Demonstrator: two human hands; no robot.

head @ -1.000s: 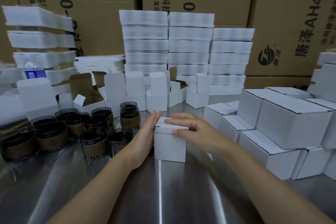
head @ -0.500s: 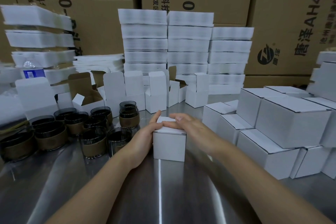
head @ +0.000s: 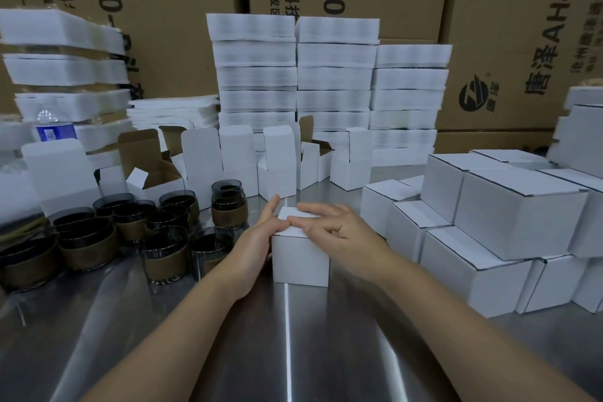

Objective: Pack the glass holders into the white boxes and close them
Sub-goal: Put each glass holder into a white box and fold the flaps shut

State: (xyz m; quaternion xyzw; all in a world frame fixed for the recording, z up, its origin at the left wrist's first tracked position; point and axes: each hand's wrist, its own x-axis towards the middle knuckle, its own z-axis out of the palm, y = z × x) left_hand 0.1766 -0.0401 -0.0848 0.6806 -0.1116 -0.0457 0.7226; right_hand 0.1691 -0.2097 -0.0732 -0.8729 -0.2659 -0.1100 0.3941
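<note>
A small white box (head: 300, 259) stands closed on the steel table (head: 293, 352) in front of me. My left hand (head: 257, 238) presses flat against its left side, fingers reaching over the top left edge. My right hand (head: 336, 232) rests on the lid from the right, fingers spread across the top. Several dark glass holders (head: 164, 256) with brown sleeves cluster to the left, two of them stacked (head: 227, 206). Open empty white boxes (head: 277, 166) stand in a row behind.
Closed white boxes (head: 518, 209) are piled at the right. Tall stacks of flat white cartons (head: 332, 81) rise at the back, more at the left (head: 65, 72). Brown shipping cartons (head: 505, 26) form the back wall. A water bottle (head: 54, 129) sits far left.
My left hand slid up so its fingers lie over the box's top left edge. My right hand's fingers moved across the lid, pressing it down. The box has stayed in place.
</note>
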